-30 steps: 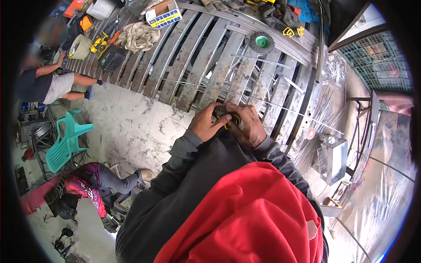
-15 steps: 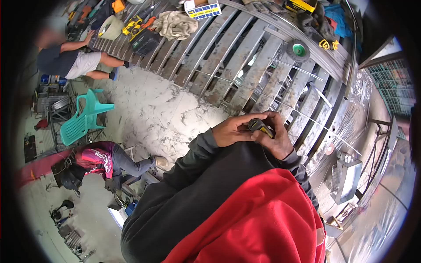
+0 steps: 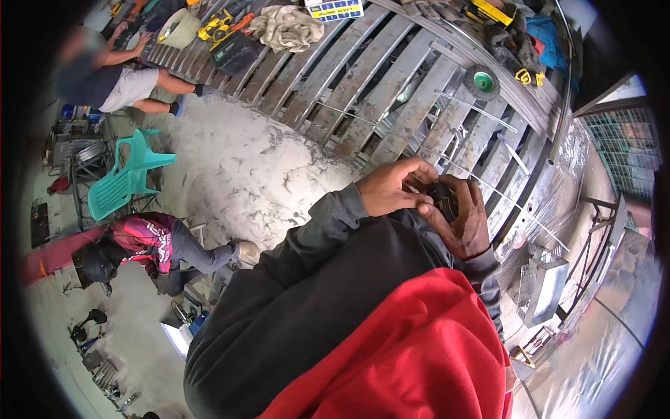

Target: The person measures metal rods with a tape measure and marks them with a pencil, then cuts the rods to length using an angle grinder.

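A small black tape measure [image 3: 444, 200] with yellow marks sits between my two hands, in front of my dark sleeves. My right hand [image 3: 466, 225] is wrapped around its body, thumb on the near side and fingers over the far side. My left hand [image 3: 392, 187] comes in from the left with fingers and thumb curled against the tape measure's left edge. The exact contact of the left fingertips is partly hidden. Beyond both hands lies a slatted metal workbench [image 3: 370, 91], with thin rods [image 3: 488, 185] across it.
A green-centred wheel brush [image 3: 481, 82], a rag [image 3: 286, 28], a yellow power tool [image 3: 216, 25] and a rivet box [image 3: 335, 10] lie on the bench. A teal chair [image 3: 129, 174] stands left. One person [image 3: 150, 244] crouches at lower left; another [image 3: 105, 84] is at upper left.
Both hands have moved slightly right with the tape measure, which has turned so less yellow shows. The view has shifted a little. The crouching person has lowered their head.
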